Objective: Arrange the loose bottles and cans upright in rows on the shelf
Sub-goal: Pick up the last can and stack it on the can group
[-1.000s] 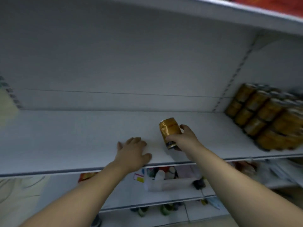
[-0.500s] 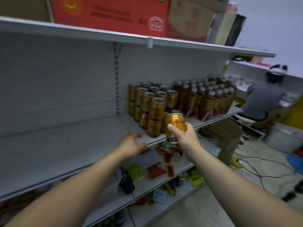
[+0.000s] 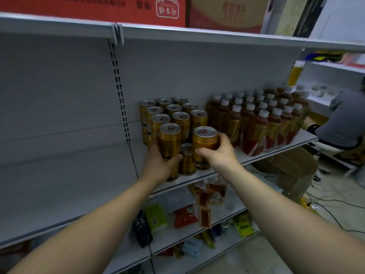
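The can (image 3: 204, 144) is upright in the right hand (image 3: 220, 153), fingers curled round it, over the shelf (image 3: 79, 175) edge. A low can (image 3: 186, 162) stands just beside it. The left hand (image 3: 160, 165) wraps the front can (image 3: 170, 142) of the stacked cans (image 3: 174, 113). Bottles (image 3: 256, 119) crowd the right side.

Both bare arms stretch forward; my left hand (image 3: 160, 167) curls round the stacked can (image 3: 170, 142), my right hand (image 3: 220, 155) grips the loose can (image 3: 203, 144).

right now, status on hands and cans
Left hand grips front stacked can. Right hand holds loose can upright beside the rows. Single low can close beside it.
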